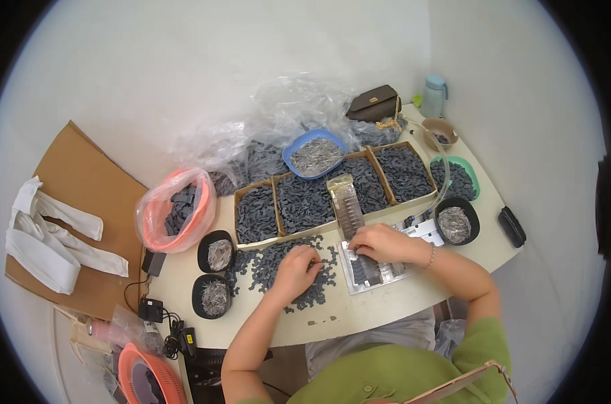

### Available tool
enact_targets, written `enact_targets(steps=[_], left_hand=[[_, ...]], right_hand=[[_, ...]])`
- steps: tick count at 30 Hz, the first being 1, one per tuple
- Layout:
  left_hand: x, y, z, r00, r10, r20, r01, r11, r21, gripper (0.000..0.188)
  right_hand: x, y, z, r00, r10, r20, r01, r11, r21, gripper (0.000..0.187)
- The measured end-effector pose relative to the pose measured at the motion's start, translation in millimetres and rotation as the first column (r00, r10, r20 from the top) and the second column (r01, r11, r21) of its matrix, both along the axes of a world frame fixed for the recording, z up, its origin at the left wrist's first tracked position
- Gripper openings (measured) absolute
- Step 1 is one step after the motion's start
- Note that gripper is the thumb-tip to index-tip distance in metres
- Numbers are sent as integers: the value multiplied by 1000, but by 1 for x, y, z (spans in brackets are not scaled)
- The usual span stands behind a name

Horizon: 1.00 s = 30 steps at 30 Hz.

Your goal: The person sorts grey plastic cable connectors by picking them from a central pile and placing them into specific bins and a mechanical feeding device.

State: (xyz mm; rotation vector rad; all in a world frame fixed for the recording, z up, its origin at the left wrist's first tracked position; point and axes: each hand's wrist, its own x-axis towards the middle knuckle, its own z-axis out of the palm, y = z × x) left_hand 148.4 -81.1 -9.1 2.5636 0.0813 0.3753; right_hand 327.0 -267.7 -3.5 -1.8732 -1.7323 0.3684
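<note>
My left hand (296, 272) rests in a loose heap of small dark grey plastic pieces (268, 266) on the table. Its fingers are bent and drawn together; whatever they hold is too small to make out. Over a silver metal jig (359, 285) at the table's front, my right hand (382, 244) is closed, fingertips pointing down at the jig. What lies between those fingertips is hidden. A row of dark pieces (367, 272) sits in the jig below this hand. Behind it, a long clear-topped track (348, 207) leans over the boxes.
Cardboard boxes (279, 207) full of dark pieces line the back. A blue tray (317, 176) of metal pins stands on them. Black bowls of pins (214, 296) flank the work on both sides. A pink basket (204, 225) stands left; a green bowl (476, 182) and black case (513, 227) lie right.
</note>
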Motion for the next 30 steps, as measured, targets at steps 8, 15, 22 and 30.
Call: enact_targets(steps=[8, 15, 22, 30], left_hand=[[30, -44, -15, 961, -34, 274, 42, 999, -23, 11], [21, -58, -29, 941, -247, 233, 127, 892, 433, 30], [10, -65, -11, 909, -331, 253, 128, 801, 585, 36], [31, -15, -29, 985, 23, 169, -48, 989, 143, 20]], right_hand=[[-35, -23, -12, 918, -48, 394, -33, 980, 196, 27], [-20, -53, -2, 959, -110, 263, 49, 972, 228, 30], [63, -109, 37, 798, -587, 137, 506, 776, 377, 15], [167, -170, 1, 572, -742, 350, 793, 609, -4, 21]])
